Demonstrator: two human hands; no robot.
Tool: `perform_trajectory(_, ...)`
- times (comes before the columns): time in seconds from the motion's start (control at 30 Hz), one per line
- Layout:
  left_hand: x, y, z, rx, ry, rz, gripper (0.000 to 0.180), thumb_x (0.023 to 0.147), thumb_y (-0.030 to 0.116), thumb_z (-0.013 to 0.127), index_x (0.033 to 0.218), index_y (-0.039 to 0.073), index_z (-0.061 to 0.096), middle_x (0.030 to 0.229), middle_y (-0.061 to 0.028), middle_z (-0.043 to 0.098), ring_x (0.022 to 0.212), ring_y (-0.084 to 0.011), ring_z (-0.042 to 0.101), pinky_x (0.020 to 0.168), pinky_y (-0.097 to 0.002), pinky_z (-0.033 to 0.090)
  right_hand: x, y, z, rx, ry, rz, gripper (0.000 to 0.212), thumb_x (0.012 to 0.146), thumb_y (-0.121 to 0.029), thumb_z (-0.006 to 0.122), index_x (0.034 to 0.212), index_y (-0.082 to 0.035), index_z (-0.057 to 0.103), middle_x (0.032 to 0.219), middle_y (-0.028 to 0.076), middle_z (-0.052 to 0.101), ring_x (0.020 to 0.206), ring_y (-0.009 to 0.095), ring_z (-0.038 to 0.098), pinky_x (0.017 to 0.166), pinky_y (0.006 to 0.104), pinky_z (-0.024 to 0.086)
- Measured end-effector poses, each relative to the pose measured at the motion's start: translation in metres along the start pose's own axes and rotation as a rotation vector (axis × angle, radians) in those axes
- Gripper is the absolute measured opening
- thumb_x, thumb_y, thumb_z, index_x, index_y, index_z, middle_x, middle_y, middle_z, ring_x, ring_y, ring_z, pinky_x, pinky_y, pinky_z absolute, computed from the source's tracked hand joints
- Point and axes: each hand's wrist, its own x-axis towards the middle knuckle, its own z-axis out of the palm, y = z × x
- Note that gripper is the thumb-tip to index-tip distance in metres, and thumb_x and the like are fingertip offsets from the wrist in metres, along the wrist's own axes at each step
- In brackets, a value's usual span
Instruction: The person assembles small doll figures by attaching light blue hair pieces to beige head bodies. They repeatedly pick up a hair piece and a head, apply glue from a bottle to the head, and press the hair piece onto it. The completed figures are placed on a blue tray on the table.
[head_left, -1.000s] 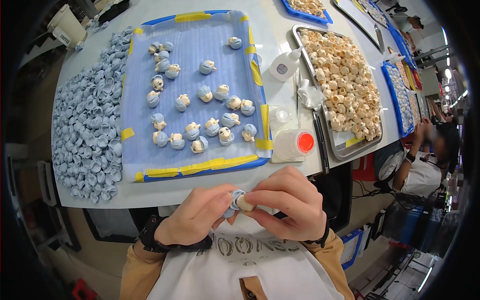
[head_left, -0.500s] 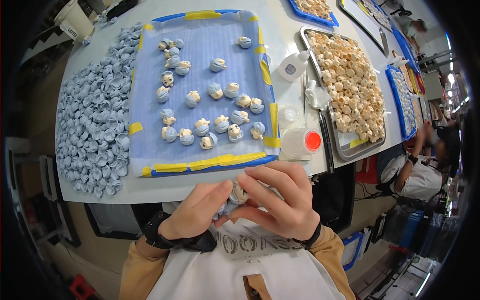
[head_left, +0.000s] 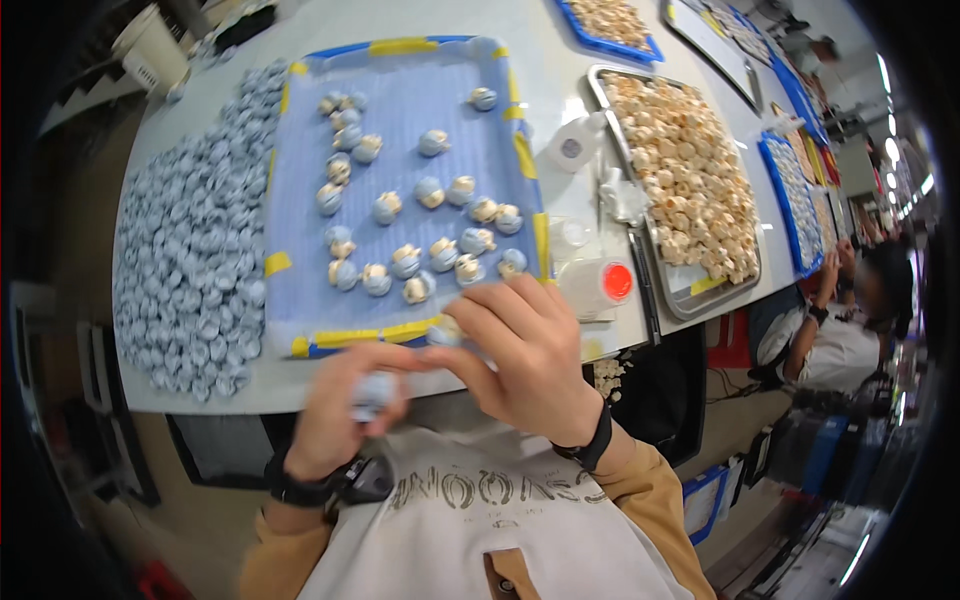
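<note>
My right hand (head_left: 525, 355) is closed around a small doll head (head_left: 445, 332) with light-blue hair, over the front edge of the blue lined tray (head_left: 400, 100). Part of that head is hidden by my fingers. My left hand (head_left: 345, 405) curls around a light-blue piece (head_left: 373, 395), blurred by motion, just in front of the table edge. It looks like a hair piece. The two hands nearly touch at the thumb and fingertips. Several assembled doll heads (head_left: 433, 143), cream with blue hair, lie spread on the tray.
Left of the tray is a big heap of blue hair shells (head_left: 190, 260). A metal tray (head_left: 690, 300) on the right holds many cream head pieces (head_left: 690, 180). Between the trays stand a white squeeze bottle (head_left: 577, 145) and a clear jar with a red top (head_left: 617, 281). Another person (head_left: 815, 320) sits far right.
My hands have separated from one shared doll head. The right hand has moved up and forward with it to the tray edge. My left hand shifted left, with a blue piece showing.
</note>
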Motion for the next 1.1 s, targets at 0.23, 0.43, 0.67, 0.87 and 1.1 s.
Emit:
perform_trajectory(0.23, -0.002, 0.015, -0.012, -0.664, 0.361, 0.313, 0.032, 0.08, 0.008, 0.042, 0.111, 0.003, 0.043, 0.086, -0.0083, 0.046, 0.046, -0.0083, 0.038, 0.038, -0.0193, 0.029, 0.018, -0.025, -0.006, -0.097, -0.167, 0.155, 0.052, 0.06, -0.029, 0.073, 0.101, -0.002, 0.054, 0.102, 0.009, 0.054, 0.087, 0.025, 0.052, 0.072, 0.035, 0.041)
perform_trajectory(0.43, -0.007, 0.007, -0.013, -0.488, 0.133, 0.12, 0.029, 0.077, 0.013, 0.049, 0.104, 0.0, 0.045, 0.088, -0.0197, 0.058, 0.044, -0.0071, 0.042, 0.039, -0.0185, 0.034, 0.002, 0.04, -0.134, -0.054, 0.229, 0.521, 0.04, 0.07, -0.02, 0.07, 0.102, 0.0, 0.057, 0.085, 0.011, 0.062, 0.076, 0.018, 0.059, 0.07, 0.028, 0.047)
perform_trajectory(0.67, 0.001, 0.011, 0.005, -0.204, -0.024, 0.194, 0.033, 0.088, 0.03, 0.047, 0.096, -0.002, 0.047, 0.091, -0.0264, 0.06, 0.043, -0.0063, 0.042, 0.04, -0.0181, 0.034, 0.053, 0.163, -0.1, -0.083, -0.398, 0.516, 0.05, 0.073, -0.028, 0.069, 0.112, -0.002, 0.052, 0.091, 0.011, 0.06, 0.072, 0.015, 0.058, 0.061, 0.0274, 0.045)
perform_trajectory(0.87, -0.004, -0.002, -0.009, -0.367, -0.119, 0.239, 0.047, 0.092, 0.042, 0.036, 0.095, -0.003, 0.048, 0.068, -0.0125, 0.057, 0.042, -0.007, 0.04, 0.039, -0.0198, 0.032, 0.075, 0.173, -0.076, -0.249, -0.256, 0.299, 0.035, 0.071, -0.03, 0.068, 0.085, 0.002, 0.061, 0.069, 0.014, 0.06, 0.061, 0.019, 0.058, 0.058, 0.0302, 0.045)
perform_trajectory(1.1, -0.002, 0.01, 0.007, -0.181, -0.049, 0.137, 0.043, 0.09, 0.04, 0.043, 0.094, -0.002, 0.048, 0.059, -0.0055, 0.048, 0.042, -0.0077, 0.039, 0.038, -0.0198, 0.031, 0.012, 0.121, -0.134, 0.427, 0.104, 0.486, 0.024, 0.072, -0.008, 0.058, 0.091, -0.001, 0.046, 0.081, 0.006, 0.057, 0.074, 0.012, 0.057, 0.064, 0.0264, 0.047)
